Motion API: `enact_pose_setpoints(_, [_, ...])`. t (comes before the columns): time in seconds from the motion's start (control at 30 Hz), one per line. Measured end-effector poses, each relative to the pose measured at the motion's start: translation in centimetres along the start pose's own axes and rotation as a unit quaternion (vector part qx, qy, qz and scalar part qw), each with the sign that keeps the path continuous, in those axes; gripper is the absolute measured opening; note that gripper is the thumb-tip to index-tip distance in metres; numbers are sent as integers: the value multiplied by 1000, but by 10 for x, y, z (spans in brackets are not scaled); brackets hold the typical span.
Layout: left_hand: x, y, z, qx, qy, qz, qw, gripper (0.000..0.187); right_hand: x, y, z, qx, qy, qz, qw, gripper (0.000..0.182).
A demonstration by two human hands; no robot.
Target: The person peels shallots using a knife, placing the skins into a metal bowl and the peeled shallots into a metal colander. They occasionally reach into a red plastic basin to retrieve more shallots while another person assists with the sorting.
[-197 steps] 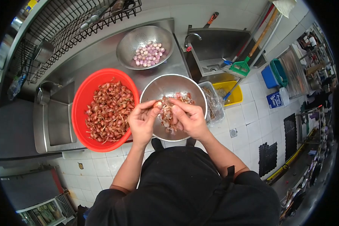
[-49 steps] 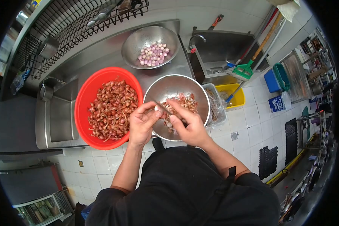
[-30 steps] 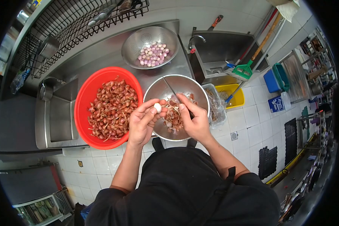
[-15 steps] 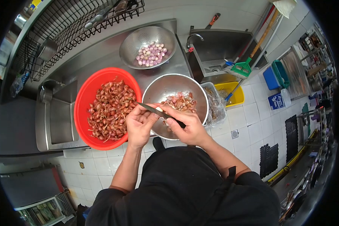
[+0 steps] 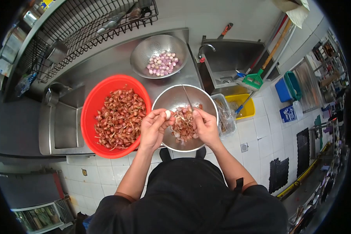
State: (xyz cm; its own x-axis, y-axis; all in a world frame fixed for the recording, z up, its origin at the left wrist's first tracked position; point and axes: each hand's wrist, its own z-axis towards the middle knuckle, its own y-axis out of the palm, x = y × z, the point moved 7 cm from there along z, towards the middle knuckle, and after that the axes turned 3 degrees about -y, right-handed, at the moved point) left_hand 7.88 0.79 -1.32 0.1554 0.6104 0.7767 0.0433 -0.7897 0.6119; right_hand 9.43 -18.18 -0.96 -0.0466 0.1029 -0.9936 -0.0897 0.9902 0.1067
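My left hand [image 5: 153,126] pinches a pale peeled shallot [image 5: 168,114] above the left side of a steel bowl [image 5: 158,102]. In my right hand [image 5: 205,125] is a knife [image 5: 187,96], its blade angled up and away over the same bowl. Reddish skins [image 5: 184,126] lie in the bowl beneath both hands. To the left stands a red basin [image 5: 86,123] heaped with unpeeled shallots [image 5: 120,117]. Behind the bowl, a steel colander [image 5: 141,46] holds peeled, pink-white shallots [image 5: 162,63].
A clear plastic container [image 5: 227,124] stands just right of the bowl, beside a yellow tub [image 5: 247,106]. One sink [image 5: 68,128] is at the left, another [image 5: 222,74] at the back right. A wire rack [image 5: 85,35] hangs above the counter.
My hands have moved apart. The knife has swung away from the shallot to point up and away, while the shallot stays in my left hand. The whole view has shifted slightly.
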Motion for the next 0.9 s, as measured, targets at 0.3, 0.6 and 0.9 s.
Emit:
enact_pose_setpoints(0.3, [46,-77,175,206,-2,230,951,36,30,-4,2,-19,-33,-220,975,27])
enact_pose_setpoints(0.6, [66,-124,51,263,198,659,677,16,44,-12,-6,-65,65,-147,985,28])
enact_pose_setpoints(0.9, [89,-241,5,289,-82,806,509,16,47,4,-6,-92,8,-184,979,26])
